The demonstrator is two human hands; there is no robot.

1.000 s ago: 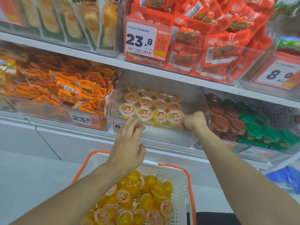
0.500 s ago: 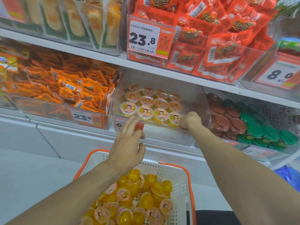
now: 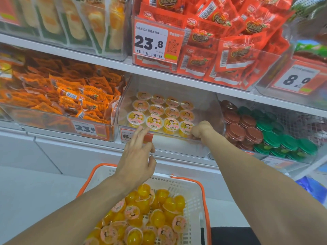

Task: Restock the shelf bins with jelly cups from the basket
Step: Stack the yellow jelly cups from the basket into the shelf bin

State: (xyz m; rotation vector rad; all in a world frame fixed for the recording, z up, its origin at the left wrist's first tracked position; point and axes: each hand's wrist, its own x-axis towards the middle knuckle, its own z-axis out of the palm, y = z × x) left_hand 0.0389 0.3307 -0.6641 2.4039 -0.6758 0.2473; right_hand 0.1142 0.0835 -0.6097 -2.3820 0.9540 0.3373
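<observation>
Setting: store shelving (image 3: 99,59), white, two tiers of clear bins.
Target bin: clear shelf bin (image 3: 208,110) just ahead of both hands, holds jelly cups (image 3: 160,112) in three neat rows, lids up.
Right hand: right hand (image 3: 200,129) curled in a fist at bin's front rim, beside front-right cup; can't tell if it holds anything.
Left hand: left hand (image 3: 137,160) fingers spread loose, holding nothing, fingertips over orange price tag (image 3: 127,136) on bin front.
Basket: white basket (image 3: 196,195) with orange rim below left wrist, loose pile of yellow jelly cups inside.
Left of left hand: bin of orange snack packets (image 3: 74,98).
Right of right hand: brown and green lidded cups (image 3: 261,133).
Above hands: red packets (image 3: 230,50), tag 23.8.
</observation>
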